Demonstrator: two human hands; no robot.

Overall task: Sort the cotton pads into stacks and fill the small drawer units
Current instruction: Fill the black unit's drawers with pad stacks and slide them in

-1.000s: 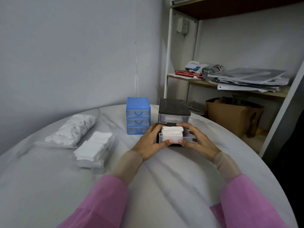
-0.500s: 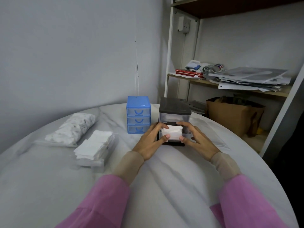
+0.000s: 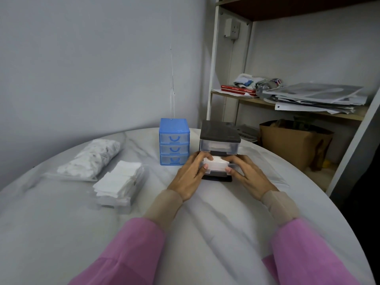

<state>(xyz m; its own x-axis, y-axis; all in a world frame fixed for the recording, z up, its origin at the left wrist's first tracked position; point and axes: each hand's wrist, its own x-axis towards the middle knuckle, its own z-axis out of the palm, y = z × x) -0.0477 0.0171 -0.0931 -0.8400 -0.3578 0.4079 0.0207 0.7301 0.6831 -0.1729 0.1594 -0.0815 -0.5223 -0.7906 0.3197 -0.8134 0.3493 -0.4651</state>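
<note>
A black-topped clear drawer unit [image 3: 220,132] stands at mid table, with its lower drawer [image 3: 230,166] pulled partly out. White square cotton pads [image 3: 216,162] fill that drawer. My left hand [image 3: 190,175] grips the drawer's left side, thumb on the front edge. My right hand [image 3: 249,175] grips its right side in the same way. A blue drawer unit [image 3: 174,141] with three shut drawers stands just left of the black one.
A stack of square white pads [image 3: 120,178] lies on a clear tray at left. Behind it lies a clear bag of round pads [image 3: 92,158]. The round marble table [image 3: 205,212] ends close to a shelf rack [image 3: 287,103] and a brown bag [image 3: 294,140] at right.
The filled drawer has slid back into the black unit, with both hands moving away from me along with it. Less of the pad stack shows now.
</note>
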